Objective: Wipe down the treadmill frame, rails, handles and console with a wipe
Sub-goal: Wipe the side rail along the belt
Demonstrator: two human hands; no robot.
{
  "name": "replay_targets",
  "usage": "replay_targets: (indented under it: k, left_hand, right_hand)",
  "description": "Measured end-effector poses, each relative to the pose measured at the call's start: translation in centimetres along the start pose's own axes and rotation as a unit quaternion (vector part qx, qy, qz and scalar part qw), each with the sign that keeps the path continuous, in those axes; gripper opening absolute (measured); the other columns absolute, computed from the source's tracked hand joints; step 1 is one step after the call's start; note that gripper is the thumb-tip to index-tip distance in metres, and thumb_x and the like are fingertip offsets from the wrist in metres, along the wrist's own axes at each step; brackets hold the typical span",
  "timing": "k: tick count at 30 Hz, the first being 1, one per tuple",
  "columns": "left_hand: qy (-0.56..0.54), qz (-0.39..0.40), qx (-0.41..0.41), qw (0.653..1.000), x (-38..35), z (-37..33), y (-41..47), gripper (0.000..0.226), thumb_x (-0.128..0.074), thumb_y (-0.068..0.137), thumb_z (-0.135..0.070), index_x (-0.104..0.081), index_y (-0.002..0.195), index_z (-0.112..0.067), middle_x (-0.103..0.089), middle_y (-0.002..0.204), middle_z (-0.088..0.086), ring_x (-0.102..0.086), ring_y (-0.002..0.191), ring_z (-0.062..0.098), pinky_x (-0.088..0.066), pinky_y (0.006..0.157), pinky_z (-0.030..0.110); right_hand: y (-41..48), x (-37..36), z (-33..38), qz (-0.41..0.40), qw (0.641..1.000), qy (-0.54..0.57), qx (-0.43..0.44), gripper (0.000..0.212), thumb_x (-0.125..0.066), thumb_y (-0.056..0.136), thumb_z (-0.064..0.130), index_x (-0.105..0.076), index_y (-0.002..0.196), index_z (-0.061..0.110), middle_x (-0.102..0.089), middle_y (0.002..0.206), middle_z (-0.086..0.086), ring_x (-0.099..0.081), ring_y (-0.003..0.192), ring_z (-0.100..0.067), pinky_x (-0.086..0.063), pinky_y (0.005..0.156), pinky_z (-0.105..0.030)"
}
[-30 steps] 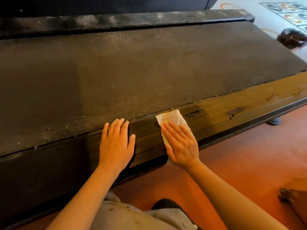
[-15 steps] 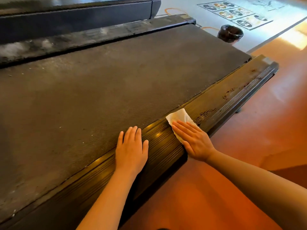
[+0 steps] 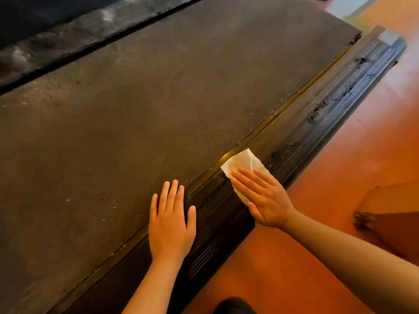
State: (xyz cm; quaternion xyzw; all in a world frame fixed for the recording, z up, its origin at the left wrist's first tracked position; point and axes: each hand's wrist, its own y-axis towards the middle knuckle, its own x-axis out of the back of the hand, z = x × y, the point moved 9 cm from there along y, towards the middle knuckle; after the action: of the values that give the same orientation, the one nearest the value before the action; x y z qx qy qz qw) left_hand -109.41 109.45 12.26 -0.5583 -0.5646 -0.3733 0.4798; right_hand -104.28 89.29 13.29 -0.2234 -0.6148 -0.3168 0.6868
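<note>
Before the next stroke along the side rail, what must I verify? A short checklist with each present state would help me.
1. Wipe lies flat under the right hand: ok.
2. Left hand rests flat, apart from the wipe: ok.
3. Side rail ahead carries no loose object: ok.
4. Dark marks ahead are gone: not ok.
5. Wipe's underside is clean enough: cannot tell.

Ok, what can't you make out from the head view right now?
Head view: near half of the wipe, covered by the right hand.
Head view: rail edge under the left hand.
Head view: dark object on the floor, right side, too blurred to identify.
Outside the frame: console and handles.
</note>
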Motion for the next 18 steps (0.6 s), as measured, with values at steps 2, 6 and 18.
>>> replay_targets:
  k: [2, 6, 18]
  left_hand:
    - [0.001, 0.014, 0.004, 1.0, -0.2, 0.0, 0.0, 0.063, -0.019, 0.097, -0.048, -0.034, 0.149, -0.016, -0.022, 0.159, 0.0, -0.008, 0.149, 0.014, -0.015, 0.121, 0.043]
    - [0.006, 0.031, 0.012, 0.999, -0.2, 0.1, 0.0, 0.063, -0.02, 0.097, -0.049, -0.033, 0.149, -0.016, -0.021, 0.16, -0.001, -0.007, 0.149, 0.012, -0.016, 0.121, 0.043]
    - [0.001, 0.049, 0.031, 0.998, -0.4, 0.7, 0.0, 0.058, -0.01, 0.101, -0.044, -0.033, 0.149, -0.019, -0.021, 0.159, -0.006, -0.013, 0.148, 0.01, -0.019, 0.117, 0.037]
  right_hand:
    - [0.1, 0.1, -0.2, -0.003, 1.0, 0.008, -0.024, 0.057, -0.027, 0.095, 0.031, -0.036, 0.147, 0.01, -0.03, 0.155, -0.007, -0.023, 0.146, -0.023, -0.025, 0.116, -0.05]
    - [-0.1, 0.3, -0.5, -0.008, 0.998, 0.024, -0.062, 0.055, -0.028, 0.096, 0.031, -0.035, 0.148, 0.013, -0.028, 0.156, -0.006, -0.021, 0.146, -0.021, -0.025, 0.116, -0.051]
    - [2.4, -2.7, 9.5, 0.058, 0.98, 0.044, -0.185, 0.056, -0.012, 0.102, 0.037, -0.023, 0.152, 0.012, -0.014, 0.161, -0.006, -0.011, 0.148, -0.021, -0.014, 0.116, -0.047]
